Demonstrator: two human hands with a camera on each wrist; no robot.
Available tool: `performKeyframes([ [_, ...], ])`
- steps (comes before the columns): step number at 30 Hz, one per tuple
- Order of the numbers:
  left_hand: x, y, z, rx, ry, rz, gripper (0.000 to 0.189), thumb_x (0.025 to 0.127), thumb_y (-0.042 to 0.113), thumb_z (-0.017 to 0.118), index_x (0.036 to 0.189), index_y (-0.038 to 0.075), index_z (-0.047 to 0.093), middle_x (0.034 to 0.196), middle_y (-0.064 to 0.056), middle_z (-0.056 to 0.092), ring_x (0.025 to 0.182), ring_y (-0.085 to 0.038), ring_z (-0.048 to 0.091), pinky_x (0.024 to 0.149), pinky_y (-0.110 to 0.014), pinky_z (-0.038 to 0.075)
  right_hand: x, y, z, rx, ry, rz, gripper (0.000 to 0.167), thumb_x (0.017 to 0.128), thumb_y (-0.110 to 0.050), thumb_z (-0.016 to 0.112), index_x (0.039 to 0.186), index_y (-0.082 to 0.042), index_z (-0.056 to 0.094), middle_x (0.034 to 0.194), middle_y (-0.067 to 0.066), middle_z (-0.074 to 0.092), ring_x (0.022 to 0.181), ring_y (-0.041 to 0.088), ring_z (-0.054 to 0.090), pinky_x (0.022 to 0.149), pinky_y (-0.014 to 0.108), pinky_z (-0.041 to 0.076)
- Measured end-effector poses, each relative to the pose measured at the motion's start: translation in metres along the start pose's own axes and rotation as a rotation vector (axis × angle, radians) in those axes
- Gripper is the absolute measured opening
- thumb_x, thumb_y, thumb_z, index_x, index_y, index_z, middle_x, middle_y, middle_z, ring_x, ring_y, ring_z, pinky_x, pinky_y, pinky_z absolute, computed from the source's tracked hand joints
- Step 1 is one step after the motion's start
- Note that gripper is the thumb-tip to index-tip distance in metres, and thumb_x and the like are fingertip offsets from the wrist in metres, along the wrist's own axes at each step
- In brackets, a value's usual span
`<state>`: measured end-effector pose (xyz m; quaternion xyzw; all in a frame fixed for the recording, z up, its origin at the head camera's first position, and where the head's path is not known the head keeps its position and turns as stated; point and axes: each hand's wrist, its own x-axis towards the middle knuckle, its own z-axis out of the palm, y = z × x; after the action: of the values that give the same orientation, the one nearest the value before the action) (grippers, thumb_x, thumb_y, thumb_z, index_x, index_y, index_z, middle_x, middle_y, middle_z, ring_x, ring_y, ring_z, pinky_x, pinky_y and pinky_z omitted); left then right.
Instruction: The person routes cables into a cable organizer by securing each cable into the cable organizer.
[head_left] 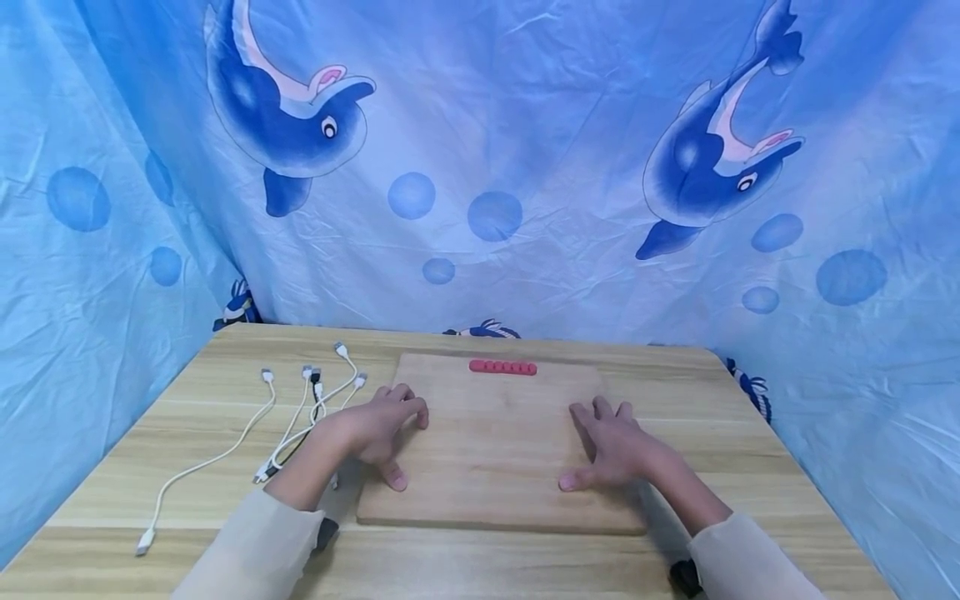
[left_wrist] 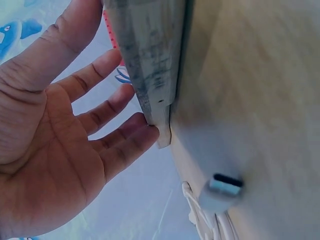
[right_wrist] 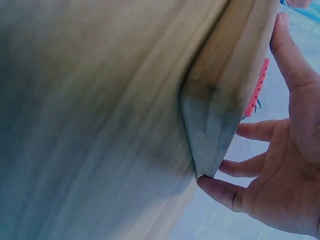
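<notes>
A pale wooden board (head_left: 487,450) lies flat on the wooden table. Its left side is touched by my left hand (head_left: 382,425), fingers spread and loosely bent, thumb on the top face. On the opposite side my right hand (head_left: 615,450) rests the same way, its thumb on the top face too. Both wrist views show fingertips against the board's edge (left_wrist: 150,55) and side (right_wrist: 220,80), palms apart from it. A red strip (head_left: 502,367) with several notches, which looks like a cable clip holder, sits along the board's far edge.
Left of the board lie several white USB cables (head_left: 267,376) and a black plug (head_left: 315,375), partly tangled and partly behind my left forearm. One white cable's end (head_left: 145,542) reaches toward the front left. A blue dolphin-printed cloth (head_left: 570,167) hangs behind and beside the table (head_left: 465,567).
</notes>
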<state>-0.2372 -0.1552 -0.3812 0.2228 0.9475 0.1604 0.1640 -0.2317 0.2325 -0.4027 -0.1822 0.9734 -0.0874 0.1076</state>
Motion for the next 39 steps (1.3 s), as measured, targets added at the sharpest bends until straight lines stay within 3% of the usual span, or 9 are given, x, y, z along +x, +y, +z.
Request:
performKeyframes([
  [18,-0.02,-0.002,0.002,-0.014,-0.003,0.008,0.078,0.049,0.031,0.102,0.113,0.026,0.057,0.132,-0.004,0.047,0.12,-0.03,0.042,0.096,-0.055,0.048,-0.006,-0.011,0.005,0.003,-0.038,0.006,0.13,0.066,-0.084,0.074,0.16,-0.006,0.03,0.158,0.038,0.024,0.137,0.065,0.025,0.101,0.073,0.036],
  [28,-0.026,-0.002,0.005,-0.008,-0.006,-0.026,0.075,0.049,0.033,0.102,0.109,0.029,0.057,0.131,0.001,0.046,0.12,-0.026,0.041,0.095,-0.05,0.049,-0.011,-0.018,0.006,-0.016,-0.028,0.007,0.132,0.064,-0.086,0.073,0.16,-0.005,0.031,0.156,0.035,0.028,0.127,0.055,0.035,0.096,0.066,0.042],
  [39,-0.03,-0.007,0.001,-0.016,-0.007,0.034,0.072,0.053,0.032,0.102,0.11,0.025,0.057,0.124,0.001,0.047,0.115,-0.026,0.042,0.092,-0.051,0.05,-0.012,-0.022,0.007,-0.005,-0.04,0.015,0.129,0.065,-0.083,0.075,0.16,-0.006,0.031,0.156,0.034,0.028,0.13,0.058,0.033,0.097,0.068,0.041],
])
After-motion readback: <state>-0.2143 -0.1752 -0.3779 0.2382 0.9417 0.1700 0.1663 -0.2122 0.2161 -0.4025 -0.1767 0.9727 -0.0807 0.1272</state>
